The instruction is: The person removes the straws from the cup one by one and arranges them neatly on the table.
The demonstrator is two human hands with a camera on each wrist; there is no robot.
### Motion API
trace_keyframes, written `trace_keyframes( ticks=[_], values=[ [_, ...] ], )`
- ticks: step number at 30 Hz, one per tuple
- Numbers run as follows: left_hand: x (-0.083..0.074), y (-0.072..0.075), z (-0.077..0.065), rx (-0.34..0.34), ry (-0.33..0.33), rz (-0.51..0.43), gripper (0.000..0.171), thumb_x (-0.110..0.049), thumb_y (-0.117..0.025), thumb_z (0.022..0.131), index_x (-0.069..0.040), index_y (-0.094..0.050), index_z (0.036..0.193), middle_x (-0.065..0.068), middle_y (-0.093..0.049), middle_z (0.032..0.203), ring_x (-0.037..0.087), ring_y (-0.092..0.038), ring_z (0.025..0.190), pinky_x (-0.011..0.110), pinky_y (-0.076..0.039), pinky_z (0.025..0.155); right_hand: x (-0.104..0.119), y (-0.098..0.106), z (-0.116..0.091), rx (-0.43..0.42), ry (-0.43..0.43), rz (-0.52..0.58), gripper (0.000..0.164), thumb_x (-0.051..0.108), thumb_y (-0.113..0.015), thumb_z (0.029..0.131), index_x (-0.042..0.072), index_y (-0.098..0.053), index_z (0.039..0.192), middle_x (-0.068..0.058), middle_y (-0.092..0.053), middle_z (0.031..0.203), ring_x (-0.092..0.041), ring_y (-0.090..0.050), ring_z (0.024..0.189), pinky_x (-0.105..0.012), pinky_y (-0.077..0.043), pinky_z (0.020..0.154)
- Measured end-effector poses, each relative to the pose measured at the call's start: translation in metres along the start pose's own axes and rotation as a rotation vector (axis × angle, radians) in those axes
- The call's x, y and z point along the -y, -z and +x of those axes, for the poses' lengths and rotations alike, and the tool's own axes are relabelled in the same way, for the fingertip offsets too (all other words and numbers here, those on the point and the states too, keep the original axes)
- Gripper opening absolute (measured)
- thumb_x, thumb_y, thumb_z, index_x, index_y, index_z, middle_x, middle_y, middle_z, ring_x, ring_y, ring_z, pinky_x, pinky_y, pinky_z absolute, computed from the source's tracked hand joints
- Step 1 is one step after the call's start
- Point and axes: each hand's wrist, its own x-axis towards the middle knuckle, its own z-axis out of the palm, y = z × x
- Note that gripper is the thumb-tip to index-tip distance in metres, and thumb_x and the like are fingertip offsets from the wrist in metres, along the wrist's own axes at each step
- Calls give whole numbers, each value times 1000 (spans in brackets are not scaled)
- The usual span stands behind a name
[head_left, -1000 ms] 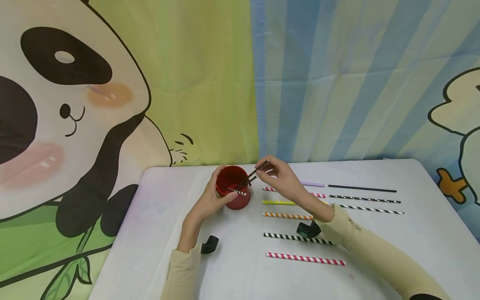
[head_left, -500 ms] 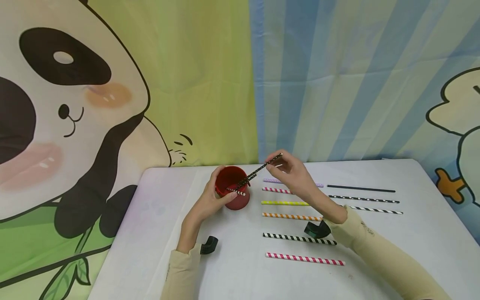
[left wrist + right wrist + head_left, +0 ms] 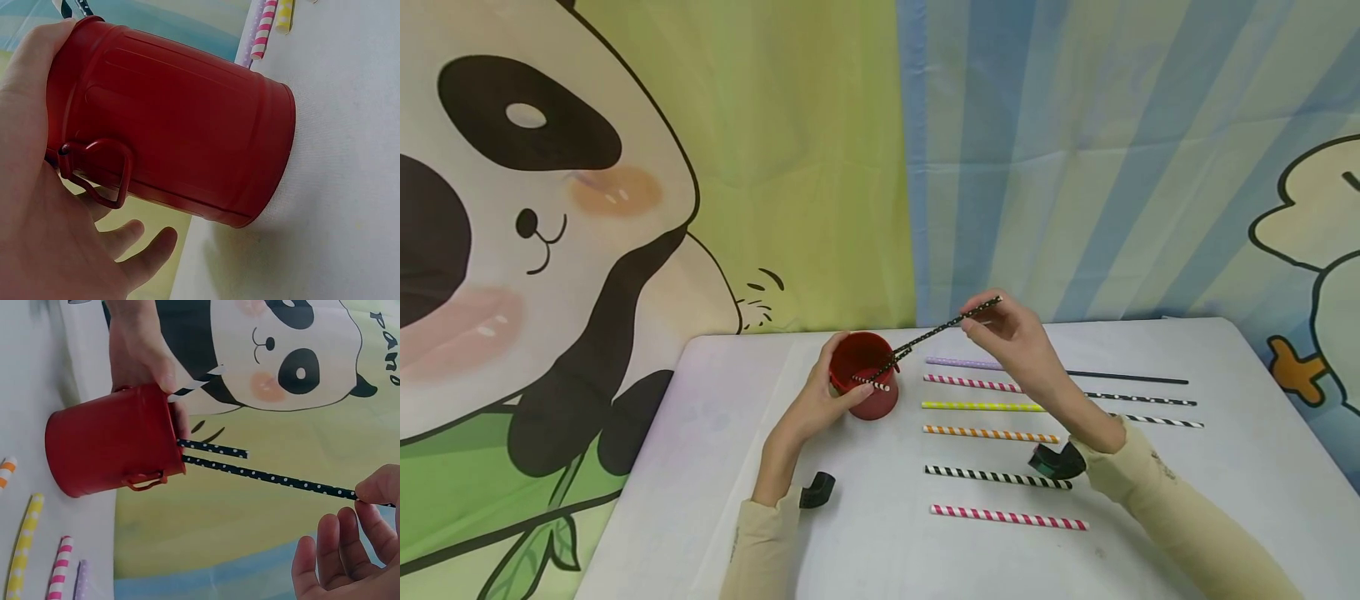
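My left hand (image 3: 820, 396) grips a small red metal bucket (image 3: 877, 406) by its rim, the thumb at the near edge. A black straw with white dots (image 3: 275, 478) slants up out of the mouth. My right hand (image 3: 1022, 342) pinches this straw near its upper end between thumb and fingertips; its lower end is hidden inside. Beside it a second black dotted straw (image 3: 219, 449) sticks out a shorter way. Under the left thumb leans a black-and-white striped straw (image 3: 197, 383). In the left wrist view, a wire handle (image 3: 119, 175) hangs on the bucket's side.
Several paper straws lie in a column right of the bucket, among them yellow (image 3: 977, 407), orange-striped (image 3: 988, 433) and red-striped (image 3: 1007, 517) ones. Farther right lie a plain black straw (image 3: 1138, 377) and patterned ones. A printed curtain (image 3: 820, 208) hangs behind the white table (image 3: 700, 492).
My right hand has moved right and upward, drawing the dotted straw farther out of the bucket. The left hand and bucket have stayed in place.
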Motion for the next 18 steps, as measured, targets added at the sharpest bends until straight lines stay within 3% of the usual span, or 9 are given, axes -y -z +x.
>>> trace_keyframes(
  ticks=[5, 11, 15, 18],
  values=[
    [-1, 0, -1, 4, 0, -3, 89, -21, -76, 89, -27, -20, 158, 8, -40, 153, 30, -36, 143, 59, -42, 109, 6, 9, -5, -27, 7, -16, 21, 13, -62, 100, 5, -61, 119, -12, -58, 121, -20, -62, 107, -23, -50, 94],
    [1, 0, 0, -3, 7, 16, 87, -25, -78, 88, -32, -23, 155, 1, -43, 149, 24, -39, 140, 56, -45, 107, 12, 19, -10, -52, 35, -51, 19, 11, -61, 100, 3, -61, 117, -3, -60, 118, -17, -61, 109, -21, -50, 93],
    [3, 1, 0, -4, -2, 19, 87, -24, -78, 88, -33, -23, 155, -1, -43, 147, 22, -39, 139, 54, -44, 109, 12, 22, -11, -52, 74, -46, 14, 6, -60, 99, 0, -60, 112, -4, -60, 115, -20, -61, 109, -21, -51, 93],
    [4, 0, 1, -3, -3, 16, 87, -24, -78, 88, -32, -23, 155, -1, -44, 147, 22, -39, 139, 54, -43, 109, 9, 22, -13, -60, 97, -94, 12, 5, -61, 99, 1, -61, 111, -11, -61, 114, -18, -61, 107, -20, -50, 93]
  ],
)
